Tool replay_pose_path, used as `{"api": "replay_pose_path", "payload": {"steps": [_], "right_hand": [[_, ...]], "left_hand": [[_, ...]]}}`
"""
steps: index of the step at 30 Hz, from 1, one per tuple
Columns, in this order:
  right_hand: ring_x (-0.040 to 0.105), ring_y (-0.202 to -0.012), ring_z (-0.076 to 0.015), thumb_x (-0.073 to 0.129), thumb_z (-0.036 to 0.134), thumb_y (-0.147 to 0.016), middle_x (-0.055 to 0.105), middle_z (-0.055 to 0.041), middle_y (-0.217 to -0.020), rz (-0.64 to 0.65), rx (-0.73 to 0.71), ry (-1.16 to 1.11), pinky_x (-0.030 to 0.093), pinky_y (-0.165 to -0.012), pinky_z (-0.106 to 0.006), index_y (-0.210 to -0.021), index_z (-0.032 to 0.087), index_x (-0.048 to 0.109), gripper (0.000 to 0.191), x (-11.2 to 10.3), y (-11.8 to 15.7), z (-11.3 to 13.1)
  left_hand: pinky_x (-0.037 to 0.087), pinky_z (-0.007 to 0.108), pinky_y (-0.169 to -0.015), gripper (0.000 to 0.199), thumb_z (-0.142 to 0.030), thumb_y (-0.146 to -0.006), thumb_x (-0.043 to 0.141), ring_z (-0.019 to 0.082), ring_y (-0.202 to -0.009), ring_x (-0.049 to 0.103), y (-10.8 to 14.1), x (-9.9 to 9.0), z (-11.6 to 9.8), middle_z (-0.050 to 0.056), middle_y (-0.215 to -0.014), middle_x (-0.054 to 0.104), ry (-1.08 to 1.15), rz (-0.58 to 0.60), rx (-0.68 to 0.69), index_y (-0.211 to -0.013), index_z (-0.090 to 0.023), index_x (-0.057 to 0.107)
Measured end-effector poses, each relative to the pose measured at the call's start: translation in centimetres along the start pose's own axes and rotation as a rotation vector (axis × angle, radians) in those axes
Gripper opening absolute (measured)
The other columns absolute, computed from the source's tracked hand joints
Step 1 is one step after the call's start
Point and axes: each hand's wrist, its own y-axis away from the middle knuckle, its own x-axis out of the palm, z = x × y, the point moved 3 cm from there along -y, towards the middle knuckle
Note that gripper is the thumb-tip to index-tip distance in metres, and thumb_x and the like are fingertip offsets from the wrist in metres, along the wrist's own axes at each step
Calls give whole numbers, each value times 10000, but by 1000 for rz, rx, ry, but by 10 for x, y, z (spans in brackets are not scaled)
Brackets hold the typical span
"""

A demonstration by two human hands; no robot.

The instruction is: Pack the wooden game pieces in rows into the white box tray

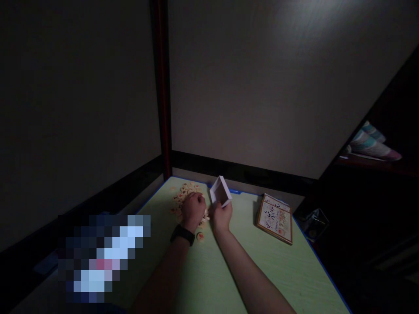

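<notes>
My left hand (194, 210), with a dark watch on its wrist, is over a pile of round wooden pieces (189, 187) with red and dark marks. Its fingers are curled, and what they hold, if anything, is hidden. My right hand (222, 216) grips the near end of a small white open box (225, 192), which is tilted up just to the right of the pile. One round piece with a red mark (200, 237) lies apart, nearer to me.
The green table (209, 279) has a blue edge. On its right side lies a flat printed box (275, 219) with dark writing. A wall stands behind the table, and striped cloth items (373, 141) rest on a shelf at the right.
</notes>
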Motion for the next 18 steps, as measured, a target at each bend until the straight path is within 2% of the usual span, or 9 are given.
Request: {"api": "replay_pose_path", "payload": {"steps": [3,7,12,15,18], "right_hand": [[612,-862,-221,520,275,-710,681,-61,-919,-74,26,39,488,-830,-345,-975,199,592,285,-10,-9,1],[619,-881,-228,530,281,-686,682,-68,-939,-103,48,34,491,-850,-354,-993,195,572,322,-20,-19,2],[631,-862,-237,534,311,-694,685,-70,-928,-89,40,139,502,-826,-353,-1027,189,548,355,-46,-37,7],[650,-927,-277,532,336,-757,698,-110,-1001,20,19,359,508,-836,-379,-1175,168,534,451,-71,-56,19],[661,-1036,-293,516,284,-817,686,-166,-1144,159,35,610,511,-858,-368,-1407,125,406,620,-93,-78,34]], "left_hand": [[496,313,-942,322,-158,-836,483,222,-1039,668,0,0,2,91,-1081,747,3,-20,-4,-1009,-173,755],[482,366,-1001,319,-163,-842,474,248,-1107,643,-1,-1,1,96,-1085,746,-37,-76,45,-980,-177,761],[372,435,-1137,294,-168,-855,491,264,-1205,593,12,-9,-22,79,-1097,750,-75,-88,274,-988,-186,753],[338,500,-1156,257,-228,-894,512,287,-1222,581,34,-15,-39,82,-1122,740,-125,12,409,-998,-200,746],[230,605,-1191,274,-311,-911,545,343,-1373,446,61,-24,-46,91,-1263,683,-193,160,603,-1105,-234,725]]}}
